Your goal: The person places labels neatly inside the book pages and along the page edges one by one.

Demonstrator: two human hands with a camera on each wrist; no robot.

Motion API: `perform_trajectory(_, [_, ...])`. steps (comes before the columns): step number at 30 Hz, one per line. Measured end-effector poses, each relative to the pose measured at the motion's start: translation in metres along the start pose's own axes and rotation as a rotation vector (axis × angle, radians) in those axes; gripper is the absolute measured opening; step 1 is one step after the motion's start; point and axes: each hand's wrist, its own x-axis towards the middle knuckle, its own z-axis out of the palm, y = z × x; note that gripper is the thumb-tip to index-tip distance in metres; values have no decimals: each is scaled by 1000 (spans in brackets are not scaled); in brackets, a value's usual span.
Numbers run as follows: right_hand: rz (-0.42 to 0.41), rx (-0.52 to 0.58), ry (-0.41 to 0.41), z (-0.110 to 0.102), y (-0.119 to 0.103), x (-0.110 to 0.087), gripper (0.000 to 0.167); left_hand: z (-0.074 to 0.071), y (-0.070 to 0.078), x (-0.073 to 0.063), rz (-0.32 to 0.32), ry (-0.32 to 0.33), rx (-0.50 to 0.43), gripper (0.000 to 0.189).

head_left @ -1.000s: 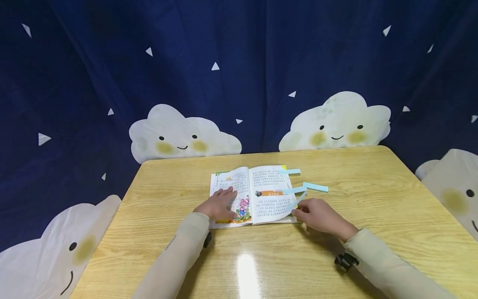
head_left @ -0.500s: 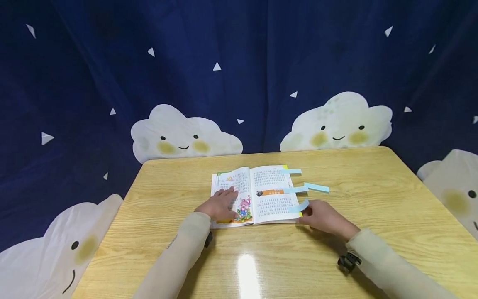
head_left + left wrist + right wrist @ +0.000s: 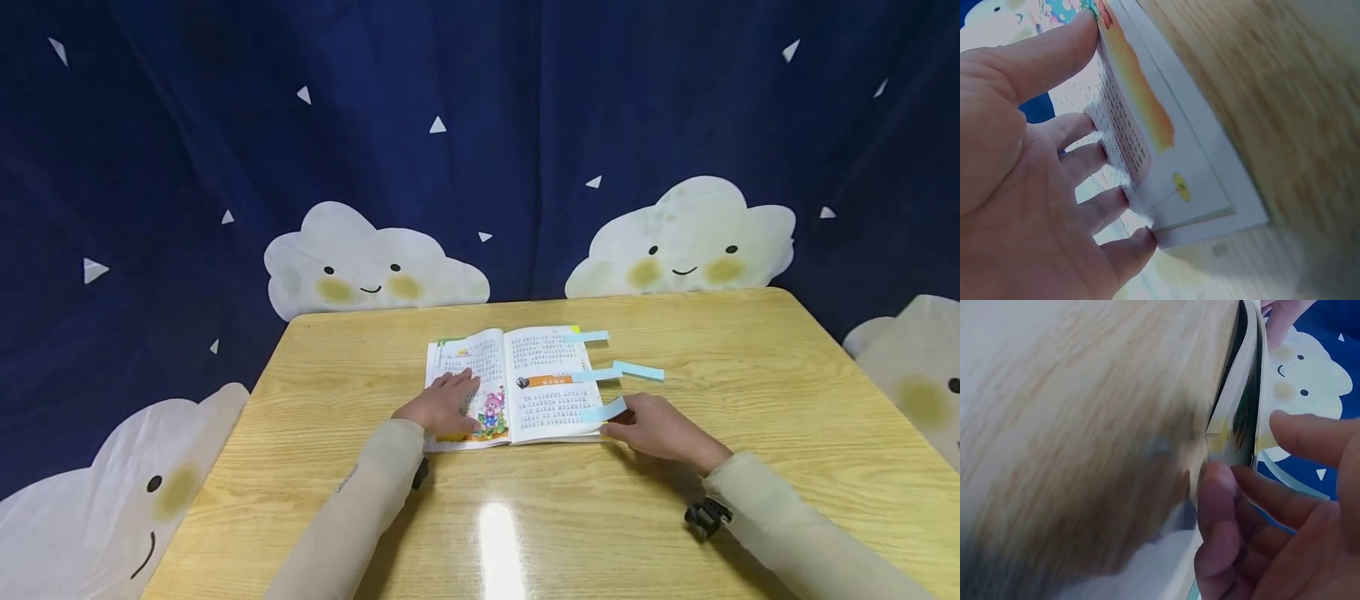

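An open picture book (image 3: 551,358) lies on the wooden table, its left page printed with a pink cartoon animal. My left hand (image 3: 442,404) rests spread on that left page; in the left wrist view its thumb and fingertips (image 3: 1138,240) press the paper. At the lower right corner, my right hand (image 3: 663,429) pinches the edge of a page (image 3: 1263,394). In the right wrist view the thumb is on one side of this page and the index finger on the other, with a gap between it and the pages below. A pale blue paper strip (image 3: 603,411) sticks out beside the fingers.
More pale blue strips jut from the right edge: one near the top (image 3: 588,337) and one midway (image 3: 596,375), with another strip (image 3: 639,371) meeting its end. The wooden table (image 3: 360,350) reaches back to a dark blue curtain (image 3: 517,125) with smiling clouds.
The right page's lower corner, curled up a second ago, now lies flatter, and its blue strip has swung down to the right. My right hand shifted slightly right; the left stayed on its page.
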Motion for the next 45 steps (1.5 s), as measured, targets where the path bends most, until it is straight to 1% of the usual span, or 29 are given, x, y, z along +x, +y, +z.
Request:
perform_trajectory(5, [-37,-36,31,5,5,4,18,0,1,0,0,-6,3,78])
perform_trajectory(7, [-57,-54,44,7,6,6,19,0,1,1,2,-4,1,78])
perform_trajectory(11, [-78,-93,61,8,6,9,32,-2,2,2,2,3,0,78])
perform_trajectory(15, [-76,-132,67,7,3,10,32,-3,3,1,1,-4,3,79])
perform_trajectory(23, [-96,-160,94,4,4,8,27,-5,5,2,-4,1,8,79])
perform_trajectory(27, [-78,-121,113,4,5,9,27,-4,4,3,-3,-1,11,79])
perform_trajectory(29, [-52,-95,137,4,5,10,32,-4,3,3,0,-3,11,79])
perform_trajectory(31, [-22,-68,161,2,3,13,41,-4,3,3,0,-6,10,79])
perform_trajectory(33, [9,-62,181,1,1,16,46,-4,2,3,-1,-8,8,79])
perform_trajectory(36, [27,-62,190,0,-2,21,48,-4,1,4,-3,-9,11,80])
perform_trajectory(38, [20,-50,187,0,-5,24,49,-4,0,5,-1,-6,13,80])
perform_trajectory(39, [16,-35,179,0,-7,26,52,-3,-1,5,-2,-6,17,79])
perform_trajectory(42, [6,51,140,-1,-13,30,68,-3,-2,4,-1,-5,21,80])
perform_trajectory(45, [7,162,94,-2,-17,32,83,-1,-2,3,0,-11,11,80])
